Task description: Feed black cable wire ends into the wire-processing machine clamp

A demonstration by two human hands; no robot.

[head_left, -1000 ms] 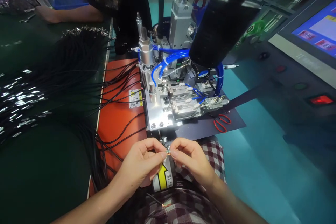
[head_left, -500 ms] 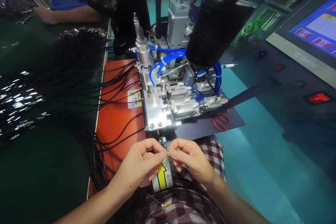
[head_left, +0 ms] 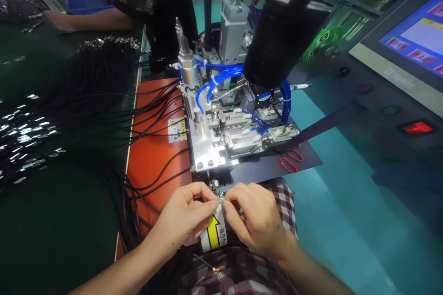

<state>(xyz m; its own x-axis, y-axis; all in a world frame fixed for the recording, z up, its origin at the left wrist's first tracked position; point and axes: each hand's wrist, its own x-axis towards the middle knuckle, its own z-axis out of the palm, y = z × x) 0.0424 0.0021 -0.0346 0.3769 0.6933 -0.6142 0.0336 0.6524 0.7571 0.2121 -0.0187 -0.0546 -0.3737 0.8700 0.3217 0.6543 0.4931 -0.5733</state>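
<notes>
My left hand [head_left: 185,216] and my right hand [head_left: 258,221] meet fingertip to fingertip just in front of the metal fixture machine [head_left: 228,129]. Between thumbs and forefingers they pinch the stripped end of a thin cable [head_left: 220,200], whose small coloured wires show there. A black cable with bare coloured ends [head_left: 216,268] trails down over my checked lap. A white label with a yellow arrow [head_left: 214,235] sits right under the hands.
An orange mat [head_left: 155,156] lies left of the machine, crossed by many black cables [head_left: 69,115] with shiny connectors. Red scissors [head_left: 290,160] rest on the dark plate. A control panel with a screen [head_left: 411,41] stands right. Another person's arm [head_left: 86,20] lies at the far left.
My right hand has rolled over, its back turning up, and slid slightly toward me while still pinching the cable end. The left hand has barely moved.
</notes>
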